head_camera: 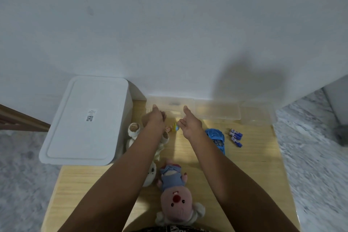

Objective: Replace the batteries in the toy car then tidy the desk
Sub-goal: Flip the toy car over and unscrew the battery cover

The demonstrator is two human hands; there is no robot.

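A blue toy car (216,140) lies on the wooden desk (250,165), right of centre. To its right lie three blue and white batteries (235,137). Both my arms reach toward a clear plastic box (170,104) at the back of the desk by the wall. My left hand (155,117) hovers at its left end with the thumb up. At the box's right end is my right hand (189,123), fingers spread and palm turned inward. I cannot see anything held in either hand. A small yellow and blue item (176,127) lies between the hands.
A large white lidded bin (86,120) fills the desk's left rear. More clear containers (218,111) (257,115) line the back right. A pink plush in blue (176,192) lies near the front edge. Cream plush toys (134,132) (151,173) lie under my left arm.
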